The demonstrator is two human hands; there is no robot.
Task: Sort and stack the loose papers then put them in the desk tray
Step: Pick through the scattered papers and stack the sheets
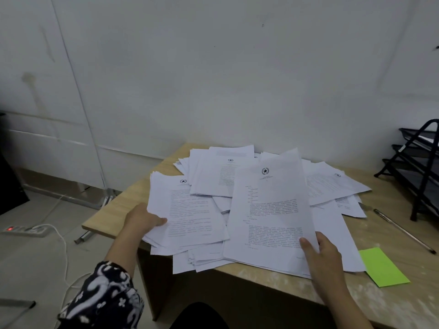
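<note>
Left hand (142,219) out past the near left corner of the desk (114,207), arm stretched forward, patterned sleeve (104,295) bunched at the elbow; thumb on top and other fingers hidden below, clamped on the left edge of a small stack of papers (187,214); stack lifted a little and tilted, its far end over the big heap.

Right hand (325,255) reaching in from the lower right, wrist bent a bit inward; thumb pressed on the bottom right corner of a single sheet (273,210), other fingers behind it and not seen; sheet raised, top end tipped up and away.

Loose papers (221,179) spread in a messy heap across the middle of the desk, some hanging over the near edge.

Black desk tray (418,167) at the far right, well apart from both hands; pen (403,230) just in front of it; green note (384,268) beside the right hand.
</note>
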